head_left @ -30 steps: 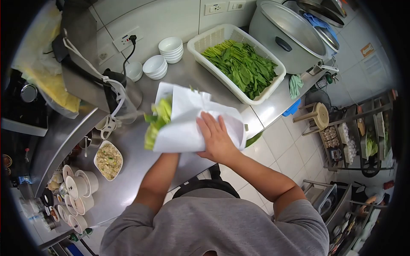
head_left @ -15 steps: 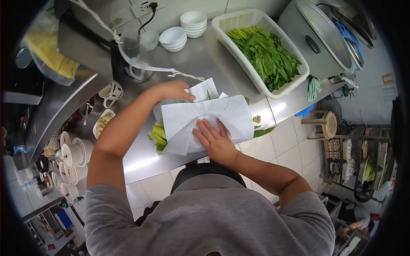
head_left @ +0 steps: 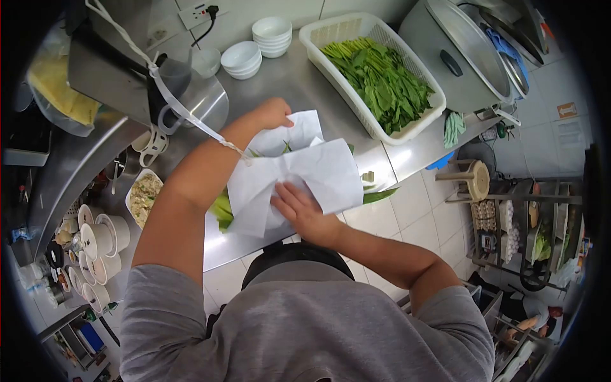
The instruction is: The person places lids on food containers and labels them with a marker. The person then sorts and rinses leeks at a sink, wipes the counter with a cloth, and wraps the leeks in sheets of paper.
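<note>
White paper (head_left: pixel 318 175) lies folded over a bundle of green leafy vegetables (head_left: pixel 222 210) at the counter's front edge. Pale stalks stick out at its left end and a long green leaf (head_left: pixel 380 196) at its right. My left hand (head_left: pixel 273 114) pinches the far edge of the paper, fingers closed on it. Flat on top of the paper rests my right hand (head_left: pixel 305 213), its fingers stretched out and pressing down. Some green tips show in the gap between the paper's far flap and its near part.
A white basket of leafy greens (head_left: pixel 433 111) stands behind, beside a large metal pot (head_left: pixel 439 60). White bowls (head_left: pixel 272 28) are stacked near the wall. Left are a dish of rice (head_left: pixel 144 196) and lidded tubs (head_left: pixel 97 240). A white cord (head_left: pixel 184 111) hangs above my left forearm.
My left hand came out from beneath the bundle to its far side and took the paper's edge, now lifting it slightly. My right hand stays on the paper. The view has shifted.
</note>
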Action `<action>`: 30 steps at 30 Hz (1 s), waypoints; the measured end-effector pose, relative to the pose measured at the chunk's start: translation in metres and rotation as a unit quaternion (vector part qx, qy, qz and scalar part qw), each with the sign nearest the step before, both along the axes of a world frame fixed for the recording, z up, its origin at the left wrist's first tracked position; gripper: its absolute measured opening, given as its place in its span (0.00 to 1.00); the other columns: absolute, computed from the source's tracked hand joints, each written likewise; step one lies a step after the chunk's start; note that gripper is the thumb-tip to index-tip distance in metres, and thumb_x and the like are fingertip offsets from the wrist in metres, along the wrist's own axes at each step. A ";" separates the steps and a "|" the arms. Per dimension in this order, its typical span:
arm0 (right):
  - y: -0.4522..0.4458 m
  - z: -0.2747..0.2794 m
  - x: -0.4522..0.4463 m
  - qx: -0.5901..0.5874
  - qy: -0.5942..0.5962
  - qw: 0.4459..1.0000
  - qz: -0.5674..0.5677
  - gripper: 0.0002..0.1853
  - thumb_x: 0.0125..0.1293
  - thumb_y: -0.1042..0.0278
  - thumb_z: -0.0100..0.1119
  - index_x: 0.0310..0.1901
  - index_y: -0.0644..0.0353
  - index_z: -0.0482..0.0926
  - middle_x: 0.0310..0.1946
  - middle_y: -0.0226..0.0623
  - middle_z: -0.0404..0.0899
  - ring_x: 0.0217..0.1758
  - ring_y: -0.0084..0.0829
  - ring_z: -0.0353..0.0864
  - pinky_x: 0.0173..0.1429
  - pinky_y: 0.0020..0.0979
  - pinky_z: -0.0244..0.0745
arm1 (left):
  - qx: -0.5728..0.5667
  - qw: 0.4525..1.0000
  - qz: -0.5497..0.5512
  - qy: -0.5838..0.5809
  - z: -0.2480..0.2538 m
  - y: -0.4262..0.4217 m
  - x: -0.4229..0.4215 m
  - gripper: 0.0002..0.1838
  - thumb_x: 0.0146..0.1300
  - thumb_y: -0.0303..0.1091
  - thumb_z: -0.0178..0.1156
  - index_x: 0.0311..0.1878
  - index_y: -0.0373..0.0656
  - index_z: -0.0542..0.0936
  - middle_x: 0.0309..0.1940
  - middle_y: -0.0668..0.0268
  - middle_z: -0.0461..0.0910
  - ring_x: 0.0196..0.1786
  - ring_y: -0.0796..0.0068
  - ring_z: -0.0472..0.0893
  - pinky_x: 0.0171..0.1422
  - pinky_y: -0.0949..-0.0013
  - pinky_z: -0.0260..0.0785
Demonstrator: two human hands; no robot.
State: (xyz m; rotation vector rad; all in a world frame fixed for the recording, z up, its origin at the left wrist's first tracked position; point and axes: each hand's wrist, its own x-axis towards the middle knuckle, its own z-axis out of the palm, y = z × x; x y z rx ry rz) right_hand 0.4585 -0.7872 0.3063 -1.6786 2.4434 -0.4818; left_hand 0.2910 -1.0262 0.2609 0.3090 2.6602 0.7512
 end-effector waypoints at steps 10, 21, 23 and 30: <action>-0.009 -0.010 -0.022 -0.099 -0.079 0.992 0.005 0.48 0.37 0.75 0.71 0.66 0.58 0.60 0.69 0.46 0.57 0.72 0.45 0.55 0.76 0.50 0.49 | -0.058 0.953 0.187 0.233 0.113 0.063 0.241 0.32 0.55 0.41 0.67 0.60 0.40 0.68 0.51 0.52 0.74 0.49 0.50 0.75 0.50 0.56 0.70; -0.011 0.013 -0.029 -0.059 -0.092 0.993 0.039 0.43 0.41 0.81 0.60 0.66 0.60 0.62 0.66 0.48 0.60 0.70 0.46 0.59 0.76 0.47 0.51 | -0.016 0.902 0.284 0.326 0.060 0.053 0.279 0.20 0.49 0.31 0.68 0.48 0.41 0.80 0.47 0.58 0.75 0.52 0.56 0.73 0.57 0.61 0.66; -0.011 0.016 -0.031 -0.037 -0.088 0.995 0.036 0.48 0.38 0.74 0.70 0.67 0.55 0.60 0.68 0.44 0.59 0.71 0.42 0.58 0.76 0.48 0.48 | -0.020 0.885 0.298 0.356 0.056 0.042 0.277 0.19 0.50 0.30 0.68 0.47 0.40 0.80 0.43 0.58 0.77 0.48 0.58 0.76 0.53 0.62 0.68; -0.010 0.019 -0.035 -0.029 -0.068 0.995 0.061 0.50 0.36 0.74 0.71 0.67 0.52 0.60 0.68 0.43 0.59 0.70 0.42 0.59 0.75 0.48 0.49 | 0.265 0.729 0.610 0.161 0.072 0.020 0.248 0.22 0.55 0.22 0.63 0.54 0.37 0.70 0.26 0.59 0.81 0.24 0.71 0.79 0.32 0.69 0.71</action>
